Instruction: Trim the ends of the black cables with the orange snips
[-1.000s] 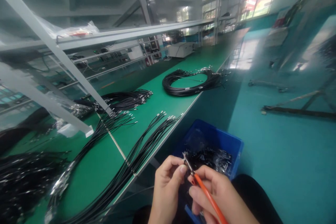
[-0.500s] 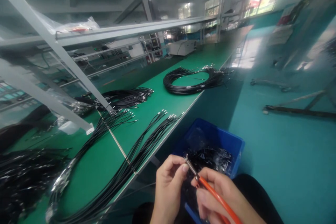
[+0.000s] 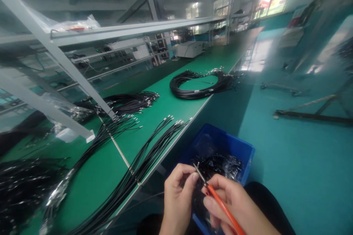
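Note:
My right hand (image 3: 230,200) is closed around slim-jawed pliers (image 3: 224,205) with orange handles. The metal jaws point up and left, their tips just beside the fingertips of my left hand (image 3: 180,192). That left hand is closed in a pinch at the end of a thin black cable (image 3: 150,199), which runs in from the left behind the wrist; the pinched end is mostly hidden by the fingers. A tiny metal piece shows at the jaw tips. Below and behind both hands stands a blue bin (image 3: 245,147) holding dark pieces and clear plastic.
On the left, a green workbench (image 3: 162,147) carries a bundle of black cables (image 3: 143,161) with metal ends along its edge. A coiled bundle (image 3: 190,94) lies farther back. Slanting white shelf posts (image 3: 79,75) rise from the bench. A wheeled metal stand (image 3: 311,115) is on the floor at right.
The plier jaws look closer together, and the right hand has shifted slightly left. The left hand keeps its pinch. The whole view has moved a little.

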Available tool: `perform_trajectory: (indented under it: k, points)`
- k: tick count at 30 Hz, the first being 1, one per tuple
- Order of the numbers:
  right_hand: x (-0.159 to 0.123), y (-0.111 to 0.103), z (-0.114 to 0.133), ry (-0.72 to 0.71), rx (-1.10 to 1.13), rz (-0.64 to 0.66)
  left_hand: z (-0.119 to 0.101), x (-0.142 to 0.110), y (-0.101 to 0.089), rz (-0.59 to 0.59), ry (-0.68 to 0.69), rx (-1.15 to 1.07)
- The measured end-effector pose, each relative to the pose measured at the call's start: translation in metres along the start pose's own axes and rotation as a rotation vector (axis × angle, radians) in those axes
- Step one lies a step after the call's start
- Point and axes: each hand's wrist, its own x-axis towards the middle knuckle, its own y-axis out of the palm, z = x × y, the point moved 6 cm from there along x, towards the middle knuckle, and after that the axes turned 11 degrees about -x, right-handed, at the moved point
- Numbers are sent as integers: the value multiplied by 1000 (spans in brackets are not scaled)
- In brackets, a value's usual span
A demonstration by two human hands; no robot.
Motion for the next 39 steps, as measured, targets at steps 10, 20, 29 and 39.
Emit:
perform_trajectory:
  k: [10,20,29,39]
  points:
    - [-5,-32,31,-371,31,-651,-6,-5,6,50,10,169]
    - [6,-14,21,-328,294,-630,2,-12,11,2,2,38]
    - [7,-8,21,-318,472,-526,0,-8,7,16,-110,-130]
    - [4,-18,17,-318,465,-510,-5,-10,7,-21,-89,-55]
